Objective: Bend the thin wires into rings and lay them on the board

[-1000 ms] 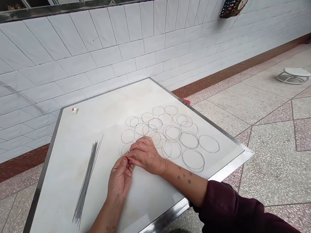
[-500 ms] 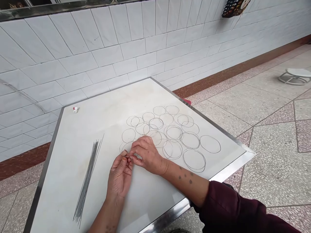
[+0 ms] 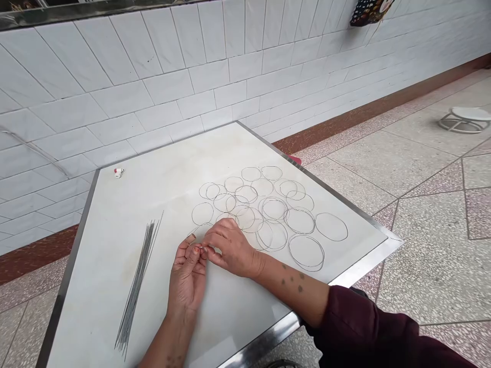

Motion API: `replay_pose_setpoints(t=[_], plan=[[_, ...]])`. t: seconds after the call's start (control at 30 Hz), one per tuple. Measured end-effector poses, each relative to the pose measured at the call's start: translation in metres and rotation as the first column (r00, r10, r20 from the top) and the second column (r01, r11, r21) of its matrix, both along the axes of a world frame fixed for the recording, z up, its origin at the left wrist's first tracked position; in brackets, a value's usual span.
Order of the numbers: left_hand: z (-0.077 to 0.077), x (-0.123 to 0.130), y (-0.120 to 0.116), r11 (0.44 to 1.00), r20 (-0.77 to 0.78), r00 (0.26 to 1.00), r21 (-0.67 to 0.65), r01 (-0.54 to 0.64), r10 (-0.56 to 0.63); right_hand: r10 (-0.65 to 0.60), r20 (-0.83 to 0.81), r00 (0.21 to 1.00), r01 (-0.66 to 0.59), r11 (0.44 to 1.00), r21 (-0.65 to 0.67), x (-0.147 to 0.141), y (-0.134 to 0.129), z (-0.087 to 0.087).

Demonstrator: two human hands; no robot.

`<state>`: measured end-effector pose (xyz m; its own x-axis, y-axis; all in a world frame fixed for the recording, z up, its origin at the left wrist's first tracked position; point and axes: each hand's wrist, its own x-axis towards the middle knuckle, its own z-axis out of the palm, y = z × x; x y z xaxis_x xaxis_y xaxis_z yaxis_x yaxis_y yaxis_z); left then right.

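Both hands meet just in front of the spread of finished thin grey wire rings [image 3: 268,214] on the white steel-edged table [image 3: 115,245]: left hand [image 3: 187,278] & right hand [image 3: 230,248] pinch a thin wire loop [image 3: 196,236], apparently joining its ends; next likely needs a tight twist w/ fingertips; straight wire bundle [image 3: 138,286] lies left of rings

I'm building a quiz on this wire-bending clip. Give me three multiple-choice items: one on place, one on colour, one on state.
1. Where does the bundle of straight wires lie?
A. left of the hands
B. among the rings
C. on the floor

2. What colour is the sleeve?
A. white
B. dark maroon
C. yellow

3. What are the left hand and right hand doing?
A. resting flat, apart
B. both pinching a wire ring
C. lifting the bundle

Key: 1 A, it lies on the table left of both hands. 2 B, the right forearm's cloth. 3 B, fingertips meet on the wire.
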<state>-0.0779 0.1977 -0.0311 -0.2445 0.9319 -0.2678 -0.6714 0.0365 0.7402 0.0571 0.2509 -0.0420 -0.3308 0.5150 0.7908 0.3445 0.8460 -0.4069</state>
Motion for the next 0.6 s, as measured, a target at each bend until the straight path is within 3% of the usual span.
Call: replay_pose_setpoints(t=[0.3,0.6], plan=[[-0.0008,-0.0045,0.0016,0.999,-0.153,0.988,0.055,0.001,0.007,0.01,-0.116,0.993,-0.021,0.995,-0.096,-0.0025,-0.0022,0.0014],[-0.0014,-0.0049,0.0015,0.999,-0.266,0.964,0.051,-0.007,0.02,0.047,-0.073,0.996,-0.064,0.967,-0.247,0.0003,-0.0062,0.0068]])
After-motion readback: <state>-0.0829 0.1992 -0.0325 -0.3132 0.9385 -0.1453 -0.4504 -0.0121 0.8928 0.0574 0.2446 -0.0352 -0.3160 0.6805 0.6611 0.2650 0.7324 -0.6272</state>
